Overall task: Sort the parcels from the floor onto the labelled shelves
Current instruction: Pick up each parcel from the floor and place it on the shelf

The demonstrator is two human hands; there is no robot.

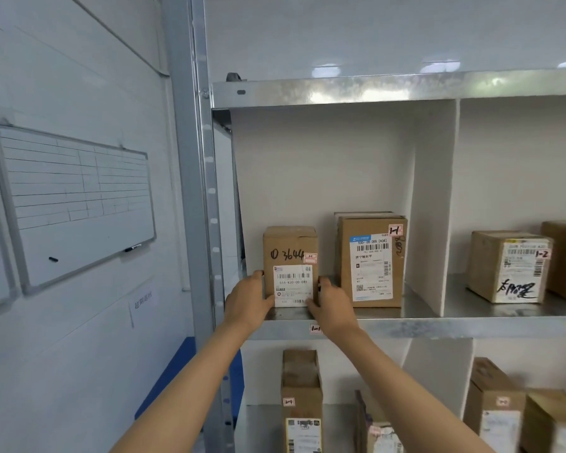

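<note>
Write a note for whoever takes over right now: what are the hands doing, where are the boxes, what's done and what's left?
Left hand grips the small box at its left edge; right hand grips its right edge.
The small box stands upright at the front of the shelf, above the 1-1 tag, left of the big box marked 1-1, with a gap between them.
Done: the small box is on the shelf.
Left: let go, perhaps push it back. The floor is out of view, so the remaining parcels cannot be counted.
</note>
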